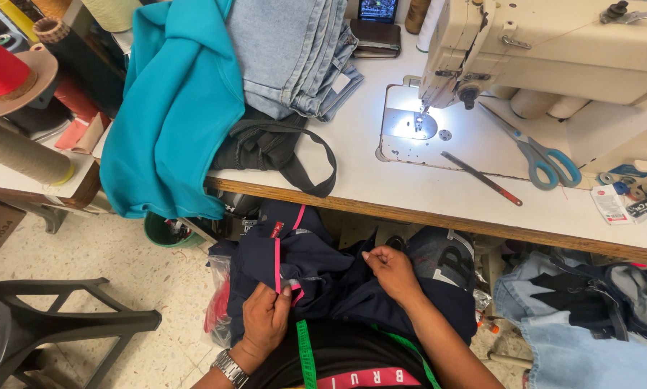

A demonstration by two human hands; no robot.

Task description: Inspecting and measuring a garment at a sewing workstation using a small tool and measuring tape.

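A white sewing table fills the upper view, carrying a cream sewing machine, a teal fleece garment, folded light-blue jeans and blue-handled scissors. Below its edge, a dark navy garment with pink piping is held in the lap. The left hand is closed on its pink seam; the right hand appears pinched on the cloth.

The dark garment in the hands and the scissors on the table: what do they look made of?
Dark garment: seemingly smooth synthetic sportswear knit, navy with pink piping, slight sheen, soft folds. Scissors: bright metal blades, glossy blue handles that look plastic.
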